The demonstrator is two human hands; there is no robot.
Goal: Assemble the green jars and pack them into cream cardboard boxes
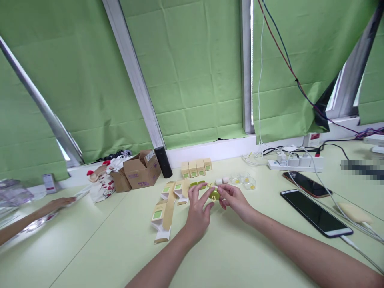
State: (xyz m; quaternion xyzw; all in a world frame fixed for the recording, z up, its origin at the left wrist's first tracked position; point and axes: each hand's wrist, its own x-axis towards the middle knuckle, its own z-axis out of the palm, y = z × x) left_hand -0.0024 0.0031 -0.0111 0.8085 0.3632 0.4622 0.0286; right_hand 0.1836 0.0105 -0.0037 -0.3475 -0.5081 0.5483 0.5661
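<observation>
Between my two hands is a small green case with a pale yellow loop [214,194], held just above the table. My left hand [197,214] pinches it from the left, its fingers partly bent. From the other side, the fingertips of my right hand [235,200] close on the case's right edge. Just behind lie similar green pieces [198,184], partly hidden by my left fingers. Small white cylinders [222,181] and clear round plastic pieces with yellow marks [244,180] sit beyond my right hand. Opened cream cartons with green labels [159,216] lie left of my left hand.
Several closed cream cartons [195,168] stand farther back, near a black cylinder [163,162] and a cardboard box [142,170]. Phones [315,212], cables and a power strip [295,163] occupy the right. Another person's hand [61,203] reaches in from the left.
</observation>
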